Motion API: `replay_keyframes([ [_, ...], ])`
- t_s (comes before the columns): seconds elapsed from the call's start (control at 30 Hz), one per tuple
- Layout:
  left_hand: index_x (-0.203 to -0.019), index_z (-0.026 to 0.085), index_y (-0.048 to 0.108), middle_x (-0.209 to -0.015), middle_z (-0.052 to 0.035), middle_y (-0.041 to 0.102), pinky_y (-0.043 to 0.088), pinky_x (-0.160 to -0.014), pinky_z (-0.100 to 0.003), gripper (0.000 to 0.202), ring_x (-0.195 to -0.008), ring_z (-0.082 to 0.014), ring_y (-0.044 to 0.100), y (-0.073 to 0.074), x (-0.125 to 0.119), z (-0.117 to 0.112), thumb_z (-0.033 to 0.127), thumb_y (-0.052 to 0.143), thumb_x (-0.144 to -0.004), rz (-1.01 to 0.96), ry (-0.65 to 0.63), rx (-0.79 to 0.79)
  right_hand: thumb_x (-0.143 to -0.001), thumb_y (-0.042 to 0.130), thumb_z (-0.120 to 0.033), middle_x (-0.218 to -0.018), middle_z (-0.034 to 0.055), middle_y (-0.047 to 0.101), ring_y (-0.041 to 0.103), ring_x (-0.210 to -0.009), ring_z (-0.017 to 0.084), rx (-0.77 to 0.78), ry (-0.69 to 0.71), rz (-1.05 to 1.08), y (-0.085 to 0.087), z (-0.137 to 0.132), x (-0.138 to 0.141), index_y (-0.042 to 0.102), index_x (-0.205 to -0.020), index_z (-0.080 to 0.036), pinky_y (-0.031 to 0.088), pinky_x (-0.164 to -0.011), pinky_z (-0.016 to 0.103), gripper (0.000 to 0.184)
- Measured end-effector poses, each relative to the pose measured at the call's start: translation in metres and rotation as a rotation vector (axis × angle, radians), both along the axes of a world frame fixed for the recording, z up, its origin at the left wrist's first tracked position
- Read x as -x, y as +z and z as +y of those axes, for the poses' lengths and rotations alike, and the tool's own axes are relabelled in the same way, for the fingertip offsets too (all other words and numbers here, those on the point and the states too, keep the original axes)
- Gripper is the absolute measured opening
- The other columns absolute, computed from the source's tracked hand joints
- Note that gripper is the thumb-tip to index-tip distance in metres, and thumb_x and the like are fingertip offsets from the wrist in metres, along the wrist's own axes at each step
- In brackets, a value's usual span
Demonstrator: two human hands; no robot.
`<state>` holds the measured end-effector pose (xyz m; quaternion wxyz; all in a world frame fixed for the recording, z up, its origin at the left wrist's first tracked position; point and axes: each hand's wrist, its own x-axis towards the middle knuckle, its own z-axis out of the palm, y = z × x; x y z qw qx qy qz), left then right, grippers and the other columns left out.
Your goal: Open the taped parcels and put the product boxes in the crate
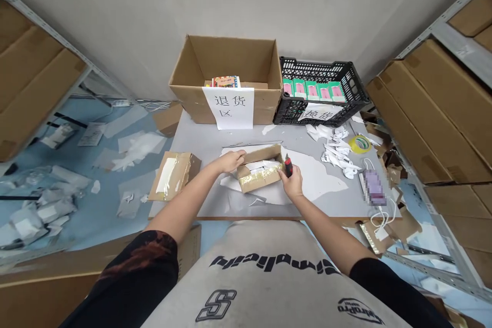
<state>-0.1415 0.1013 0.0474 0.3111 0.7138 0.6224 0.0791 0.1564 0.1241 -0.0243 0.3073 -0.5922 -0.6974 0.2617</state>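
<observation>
A small cardboard parcel [258, 172] with shiny tape on its front lies open on the grey table [215, 138], on a white plastic mailer [315, 174]. My left hand [230, 160] grips the parcel's left flap with curled fingers. At the parcel's right end, my right hand [292, 182] is closed round a red and black utility knife [288, 165]. White contents show inside the parcel.
A large open carton [230, 79] with a paper label stands at the back, a black crate [321, 91] with green and pink boxes beside it. A tape roll [360, 143], paper scraps, a phone [374, 187] and cable lie right. A taped box [172, 174] sits left. Shelves flank both sides.
</observation>
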Motion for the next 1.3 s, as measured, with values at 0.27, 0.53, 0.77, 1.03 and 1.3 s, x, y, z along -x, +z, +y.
replay_keyframes([
  [0.27,-0.101,0.019,0.055,-0.095,-0.0056,0.066,0.059,-0.065,-0.031,0.041,-0.083,-0.0174,0.065,-0.053,-0.040,-0.063,0.051,0.031,-0.095,-0.592,0.675,0.076,-0.078,0.065,-0.049,-0.110,0.0103,0.053,0.054,-0.100,0.025,0.040,0.032,-0.016,0.022,0.033,0.007,0.056,-0.106,-0.020,0.044,-0.092,0.039,0.041],
  [0.53,-0.123,0.022,0.040,-0.103,-0.0065,0.066,0.059,-0.065,-0.032,0.037,-0.085,-0.0153,0.067,-0.080,-0.148,-0.085,0.038,0.016,-0.099,-0.665,0.928,0.099,-0.064,0.072,-0.055,-0.103,0.0107,0.052,0.051,-0.100,0.028,0.102,-0.092,-0.127,0.017,-0.003,0.002,0.050,-0.104,-0.019,0.043,-0.090,0.041,0.059],
  [0.77,-0.150,0.025,0.010,-0.122,-0.0085,0.060,0.052,-0.091,-0.035,0.068,-0.107,-0.0179,0.063,-0.058,-0.134,-0.064,0.022,0.040,-0.089,-0.346,0.751,-0.051,-0.075,0.055,-0.044,-0.073,-0.0022,0.056,0.050,-0.069,0.016,0.323,0.020,0.272,0.031,0.044,-0.030,0.058,-0.086,-0.020,0.041,-0.067,0.028,0.026],
  [1.03,-0.128,0.014,0.051,-0.144,-0.0201,0.044,0.031,-0.112,-0.050,0.050,-0.136,-0.0341,0.039,-0.056,-0.136,-0.038,0.046,0.046,-0.090,-0.036,0.534,-0.039,-0.069,0.061,-0.059,-0.068,-0.0021,0.058,0.050,-0.059,0.014,0.551,-0.045,0.474,-0.009,0.043,-0.062,0.063,-0.096,-0.015,0.043,-0.056,0.025,0.052],
  [1.3,-0.131,0.010,0.044,-0.132,-0.0199,0.050,0.039,-0.105,-0.041,0.049,-0.127,-0.0284,0.048,-0.059,-0.143,-0.033,0.040,0.048,-0.092,0.003,0.618,-0.141,-0.081,0.050,-0.058,-0.088,0.0057,0.064,0.059,-0.080,0.021,0.471,-0.173,0.176,-0.041,0.049,-0.088,0.061,-0.107,-0.016,0.046,-0.072,0.030,0.051],
])
